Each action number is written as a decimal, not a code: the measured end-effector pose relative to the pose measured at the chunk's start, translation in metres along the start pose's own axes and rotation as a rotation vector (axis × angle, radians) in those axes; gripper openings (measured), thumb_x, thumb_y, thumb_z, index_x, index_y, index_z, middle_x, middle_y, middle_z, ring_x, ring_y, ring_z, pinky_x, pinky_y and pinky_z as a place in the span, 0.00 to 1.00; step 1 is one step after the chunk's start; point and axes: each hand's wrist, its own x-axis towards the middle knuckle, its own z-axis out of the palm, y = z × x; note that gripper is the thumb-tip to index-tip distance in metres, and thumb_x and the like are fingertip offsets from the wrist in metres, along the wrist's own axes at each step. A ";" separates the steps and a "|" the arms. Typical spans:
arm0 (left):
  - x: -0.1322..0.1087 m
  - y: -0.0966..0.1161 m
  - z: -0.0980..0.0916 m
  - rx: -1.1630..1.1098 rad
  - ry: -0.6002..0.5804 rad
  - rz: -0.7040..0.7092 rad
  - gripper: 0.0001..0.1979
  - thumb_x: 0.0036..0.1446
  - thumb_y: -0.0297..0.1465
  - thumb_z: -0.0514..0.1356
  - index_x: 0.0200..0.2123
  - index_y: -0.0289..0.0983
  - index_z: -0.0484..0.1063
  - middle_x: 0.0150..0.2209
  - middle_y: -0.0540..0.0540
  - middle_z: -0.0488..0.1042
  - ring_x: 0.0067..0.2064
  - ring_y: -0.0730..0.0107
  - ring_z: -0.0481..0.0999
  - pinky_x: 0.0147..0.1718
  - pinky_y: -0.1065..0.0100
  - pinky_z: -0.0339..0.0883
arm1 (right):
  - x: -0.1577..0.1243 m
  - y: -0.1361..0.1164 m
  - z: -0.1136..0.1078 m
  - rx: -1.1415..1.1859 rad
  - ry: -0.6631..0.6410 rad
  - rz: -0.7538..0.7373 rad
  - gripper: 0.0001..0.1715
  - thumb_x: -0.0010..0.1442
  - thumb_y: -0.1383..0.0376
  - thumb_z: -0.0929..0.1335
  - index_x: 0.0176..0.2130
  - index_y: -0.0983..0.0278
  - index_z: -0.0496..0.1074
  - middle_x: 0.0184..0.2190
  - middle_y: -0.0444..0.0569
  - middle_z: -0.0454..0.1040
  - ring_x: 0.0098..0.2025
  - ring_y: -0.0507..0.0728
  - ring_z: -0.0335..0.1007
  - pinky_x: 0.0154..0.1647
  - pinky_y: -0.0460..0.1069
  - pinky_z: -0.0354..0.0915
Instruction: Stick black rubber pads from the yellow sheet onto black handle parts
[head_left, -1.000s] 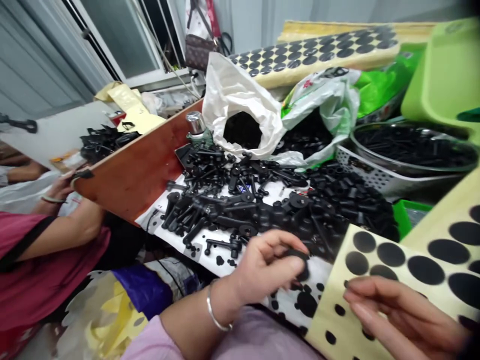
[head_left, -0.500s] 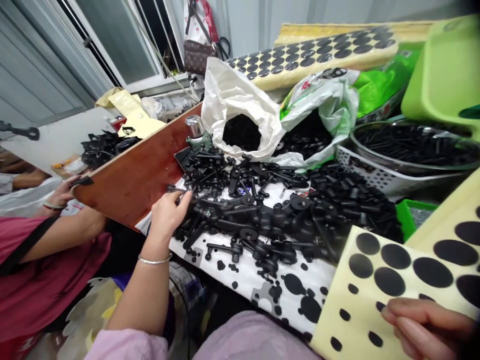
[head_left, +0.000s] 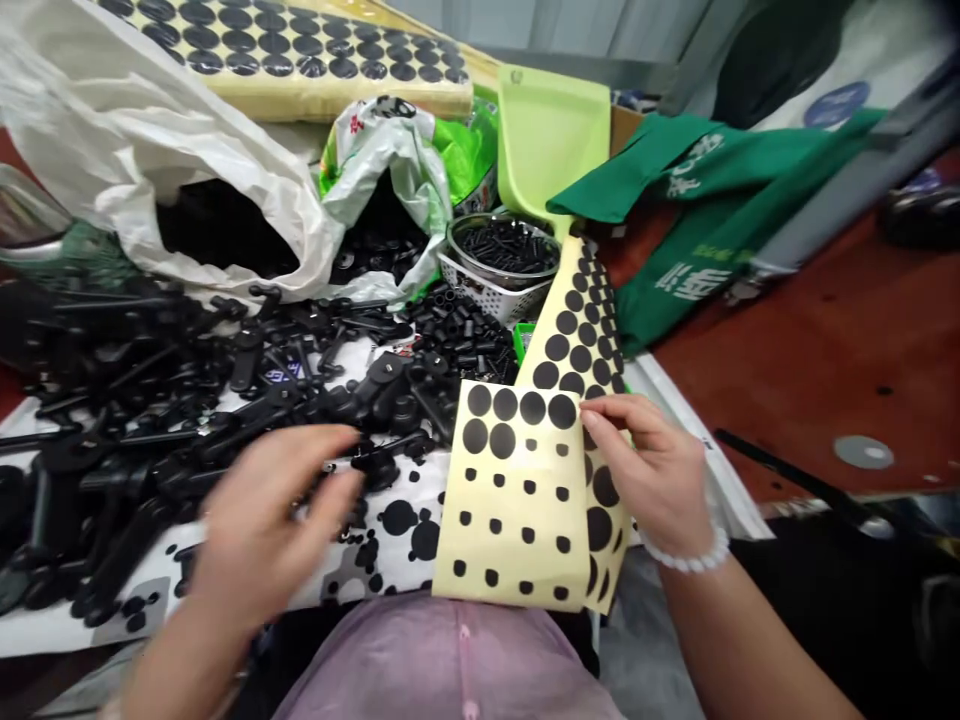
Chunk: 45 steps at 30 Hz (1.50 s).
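My right hand (head_left: 656,465) pinches thumb and finger at the upper right edge of a cream sheet of black round stickers (head_left: 517,560). Full discs fill its top row and part of the second; below them are small dark marks on bare backing. My left hand (head_left: 274,525), smeared by motion, is over the near side of the table with thumb and forefinger apart and nothing visible between them. Black plastic parts with arms and knobs (head_left: 240,420) lie in a heap beside and beyond it. Its other fingers are hidden.
Behind the heap stand a white sack (head_left: 315,220) and a green-and-white bag (head_left: 435,200) of black parts. A steel bowl of black pins (head_left: 510,250) rests on a white basket (head_left: 499,300). More sticker sheets (head_left: 555,350), a lime dustpan (head_left: 555,140) and green cloth (head_left: 675,170) are at right.
The view has swung right. My left hand has come away from the parts by the wooden board towards the sticker sheet. My right hand has moved to the sheet's upper edge.
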 end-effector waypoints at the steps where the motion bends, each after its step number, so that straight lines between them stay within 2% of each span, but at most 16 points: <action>1: 0.005 0.023 0.020 -0.060 -0.085 0.144 0.15 0.54 0.28 0.60 0.47 0.38 0.71 0.45 0.43 0.75 0.47 0.60 0.73 0.48 0.61 0.66 | 0.001 0.005 -0.002 -0.033 0.004 -0.039 0.05 0.61 0.64 0.66 0.34 0.61 0.73 0.34 0.48 0.72 0.36 0.59 0.69 0.40 0.54 0.66; 3: 0.013 0.061 0.057 -0.145 -0.232 0.321 0.16 0.56 0.29 0.59 0.48 0.34 0.69 0.48 0.39 0.74 0.51 0.59 0.70 0.53 0.57 0.63 | 0.003 0.012 -0.004 -0.138 -0.018 -0.119 0.07 0.63 0.65 0.65 0.36 0.61 0.73 0.34 0.49 0.71 0.37 0.58 0.69 0.40 0.53 0.67; 5: 0.015 0.085 0.086 -0.179 -0.362 0.409 0.18 0.58 0.33 0.57 0.50 0.32 0.68 0.54 0.37 0.70 0.56 0.56 0.66 0.56 0.53 0.60 | 0.005 0.017 -0.004 -0.256 -0.056 -0.195 0.09 0.64 0.66 0.63 0.38 0.62 0.73 0.35 0.50 0.70 0.37 0.58 0.69 0.39 0.53 0.66; 8: 0.016 0.101 0.112 -0.176 -0.481 0.464 0.25 0.58 0.39 0.56 0.56 0.32 0.63 0.61 0.36 0.61 0.62 0.50 0.58 0.59 0.48 0.53 | 0.009 0.023 -0.002 -0.397 -0.107 -0.270 0.10 0.64 0.66 0.62 0.40 0.64 0.73 0.35 0.51 0.70 0.37 0.59 0.68 0.40 0.55 0.64; 11: 0.017 0.106 0.125 -0.171 -0.537 0.488 0.28 0.58 0.40 0.56 0.57 0.30 0.60 0.63 0.34 0.57 0.64 0.48 0.53 0.60 0.46 0.49 | 0.015 0.026 0.001 -0.506 -0.159 -0.307 0.11 0.63 0.66 0.63 0.41 0.66 0.74 0.33 0.52 0.69 0.36 0.60 0.67 0.38 0.56 0.61; 16: 0.020 0.106 0.132 -0.156 -0.558 0.497 0.26 0.58 0.39 0.55 0.56 0.30 0.61 0.63 0.33 0.57 0.64 0.48 0.53 0.60 0.45 0.48 | 0.023 0.020 0.003 -0.647 -0.257 -0.332 0.09 0.60 0.69 0.64 0.38 0.66 0.74 0.31 0.52 0.68 0.34 0.61 0.64 0.36 0.55 0.56; 21: 0.019 0.106 0.133 -0.145 -0.565 0.495 0.26 0.59 0.39 0.55 0.57 0.31 0.61 0.63 0.33 0.57 0.65 0.49 0.52 0.61 0.46 0.47 | 0.032 0.014 0.002 -0.694 -0.335 -0.320 0.05 0.57 0.71 0.66 0.33 0.65 0.73 0.31 0.51 0.68 0.33 0.60 0.64 0.37 0.55 0.56; 28: 0.017 0.104 0.136 -0.176 -0.555 0.483 0.26 0.59 0.39 0.55 0.57 0.32 0.60 0.63 0.35 0.58 0.65 0.50 0.52 0.61 0.47 0.45 | 0.043 0.023 0.004 -0.655 -0.339 -0.250 0.06 0.56 0.70 0.65 0.28 0.62 0.69 0.26 0.45 0.69 0.27 0.55 0.65 0.34 0.51 0.57; 35: 0.018 0.103 0.136 -0.195 -0.552 0.468 0.25 0.59 0.39 0.55 0.56 0.33 0.61 0.62 0.36 0.58 0.64 0.51 0.53 0.61 0.48 0.45 | 0.020 0.020 0.004 -0.614 -0.261 -0.330 0.11 0.61 0.69 0.61 0.27 0.63 0.65 0.25 0.48 0.67 0.29 0.58 0.63 0.36 0.54 0.56; 40: 0.019 0.104 0.135 -0.199 -0.569 0.453 0.25 0.58 0.38 0.55 0.56 0.33 0.61 0.61 0.36 0.60 0.64 0.51 0.54 0.61 0.48 0.45 | 0.004 0.023 -0.004 -0.538 -0.276 -0.384 0.10 0.63 0.68 0.61 0.29 0.63 0.64 0.27 0.47 0.67 0.31 0.57 0.65 0.38 0.54 0.57; 45: 0.022 0.104 0.134 -0.228 -0.572 0.436 0.25 0.57 0.37 0.56 0.56 0.33 0.62 0.61 0.35 0.60 0.63 0.50 0.55 0.60 0.46 0.47 | 0.004 0.028 -0.008 -0.496 -0.287 -0.462 0.09 0.64 0.69 0.61 0.31 0.64 0.65 0.29 0.49 0.69 0.33 0.57 0.66 0.40 0.55 0.58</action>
